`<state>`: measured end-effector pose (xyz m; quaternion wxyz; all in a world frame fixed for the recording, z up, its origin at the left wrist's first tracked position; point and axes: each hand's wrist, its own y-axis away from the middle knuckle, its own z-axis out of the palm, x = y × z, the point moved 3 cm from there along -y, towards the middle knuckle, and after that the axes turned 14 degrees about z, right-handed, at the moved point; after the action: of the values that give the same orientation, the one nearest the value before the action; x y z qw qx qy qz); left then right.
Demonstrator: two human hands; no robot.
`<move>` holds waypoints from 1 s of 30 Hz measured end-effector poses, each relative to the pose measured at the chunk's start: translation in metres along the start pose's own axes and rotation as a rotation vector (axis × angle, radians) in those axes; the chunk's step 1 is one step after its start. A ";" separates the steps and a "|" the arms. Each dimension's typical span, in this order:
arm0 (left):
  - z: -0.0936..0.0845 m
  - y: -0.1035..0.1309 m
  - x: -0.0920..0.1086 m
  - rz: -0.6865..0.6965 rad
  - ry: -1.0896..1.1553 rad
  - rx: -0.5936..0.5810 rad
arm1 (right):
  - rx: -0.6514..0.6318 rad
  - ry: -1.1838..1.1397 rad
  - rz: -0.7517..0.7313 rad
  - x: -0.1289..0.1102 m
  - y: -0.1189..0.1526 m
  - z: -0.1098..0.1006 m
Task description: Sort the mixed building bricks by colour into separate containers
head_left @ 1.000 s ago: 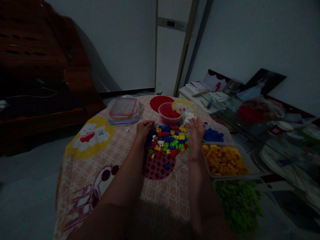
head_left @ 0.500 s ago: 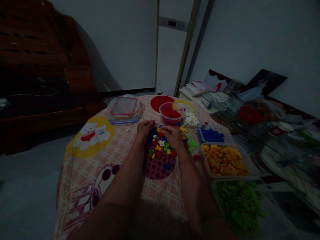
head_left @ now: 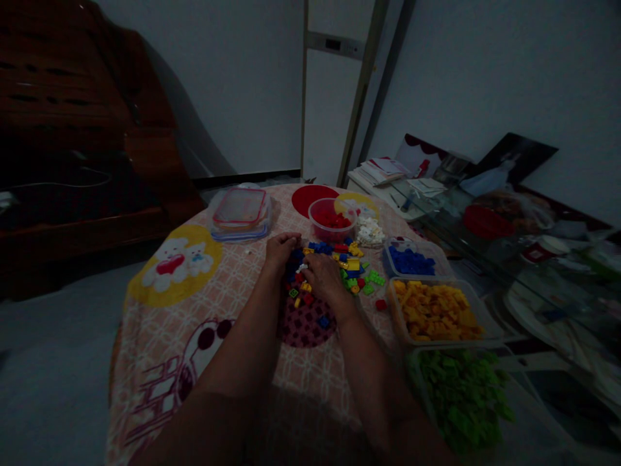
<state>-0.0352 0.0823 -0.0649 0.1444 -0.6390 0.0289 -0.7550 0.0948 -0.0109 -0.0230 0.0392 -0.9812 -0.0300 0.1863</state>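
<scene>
A pile of mixed toy building bricks (head_left: 306, 299) in red, blue, yellow, green and white lies on the patterned tablecloth before me. At the pile's left edge is my left hand (head_left: 282, 250), its fingers curled together; whatever they may hold is too small and dark to make out. My right hand (head_left: 324, 275) reaches over the middle of the pile, palm down. Its fingertips are pinched at a small white brick (head_left: 302, 267). Part of the pile is hidden beneath this hand.
A round tub of red bricks (head_left: 332, 220) stands behind the pile, beside a heap of white bricks (head_left: 370, 232). On the right are boxes of blue bricks (head_left: 412, 261), yellow bricks (head_left: 434, 310) and green bricks (head_left: 463, 395). Stacked lidded containers (head_left: 240, 215) sit at the back left.
My right hand has moved left and slightly toward me, from the pile's right side to its middle. My left hand has stayed nearly still.
</scene>
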 end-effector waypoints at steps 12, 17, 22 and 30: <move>-0.019 -0.002 0.055 0.316 -0.867 -0.158 | 0.005 -0.084 0.024 0.006 -0.003 0.005; -0.065 -0.007 0.081 0.206 -1.180 -0.006 | 0.012 -0.101 0.023 0.007 -0.004 0.007; -0.087 -0.009 0.077 0.021 -1.275 0.005 | 0.015 -0.114 0.029 0.006 -0.004 0.006; -0.096 -0.013 0.077 -0.073 -1.325 -0.103 | 0.029 -0.150 0.033 0.008 -0.004 0.006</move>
<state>-0.1421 0.0613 -0.0061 0.0753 -0.9746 -0.0516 -0.2047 0.0993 -0.0058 -0.0312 0.0481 -0.9642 -0.0140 0.2605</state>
